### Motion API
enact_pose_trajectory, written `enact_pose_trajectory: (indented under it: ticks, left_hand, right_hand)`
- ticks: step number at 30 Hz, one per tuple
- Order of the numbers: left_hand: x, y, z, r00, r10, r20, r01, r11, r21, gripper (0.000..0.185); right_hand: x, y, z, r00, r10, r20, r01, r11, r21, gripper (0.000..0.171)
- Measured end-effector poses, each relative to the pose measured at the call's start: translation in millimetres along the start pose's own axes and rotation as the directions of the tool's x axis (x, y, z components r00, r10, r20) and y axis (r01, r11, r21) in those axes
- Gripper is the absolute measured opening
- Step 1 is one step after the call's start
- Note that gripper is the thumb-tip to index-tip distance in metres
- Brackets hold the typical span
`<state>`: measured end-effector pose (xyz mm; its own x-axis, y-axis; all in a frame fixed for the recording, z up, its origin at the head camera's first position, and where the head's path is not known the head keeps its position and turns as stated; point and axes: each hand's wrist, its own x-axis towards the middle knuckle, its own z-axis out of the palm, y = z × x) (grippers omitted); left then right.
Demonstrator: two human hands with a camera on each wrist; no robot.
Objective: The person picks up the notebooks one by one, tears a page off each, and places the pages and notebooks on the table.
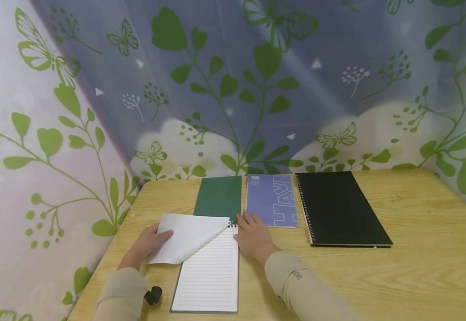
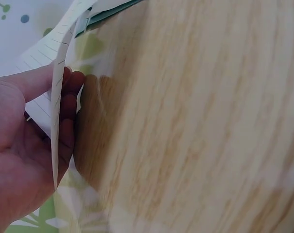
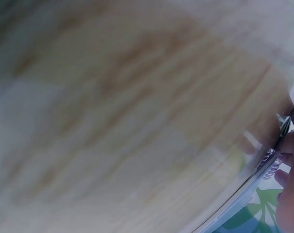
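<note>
An open lined notebook (image 1: 210, 272) with a green cover (image 1: 218, 196) folded back lies on the wooden table (image 1: 417, 267). My left hand (image 1: 149, 243) pinches a white lined page (image 1: 189, 236) and lifts it, curled over toward the left. In the left wrist view the page (image 2: 57, 107) stands on edge between thumb and fingers (image 2: 66, 121). My right hand (image 1: 253, 236) rests flat at the notebook's top right corner by the spiral, fingers touching a purple notebook (image 1: 272, 205). The right wrist view shows only blurred table and fingertips (image 3: 287, 145) at the binding.
A large black spiral notebook (image 1: 339, 207) lies to the right of the purple one. Leaf-patterned curtains (image 1: 233, 89) enclose the table at the back and on both sides. A small black object (image 1: 153, 295) sits by my left sleeve.
</note>
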<state>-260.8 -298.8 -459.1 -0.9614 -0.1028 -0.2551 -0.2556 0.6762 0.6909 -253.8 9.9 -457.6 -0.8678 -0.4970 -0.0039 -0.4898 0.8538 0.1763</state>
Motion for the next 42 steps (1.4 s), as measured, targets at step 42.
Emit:
enact_pose_trajectory:
  ticks: [42]
  left_hand:
    - [9.8, -11.6, -7.5, 0.999, 0.043, -0.019, -0.041, 0.997, 0.063, 0.066]
  right_hand:
    - [3.0, -1.3, 2.4, 0.999, 0.03, 0.02, -0.031, 0.999, 0.044, 0.051]
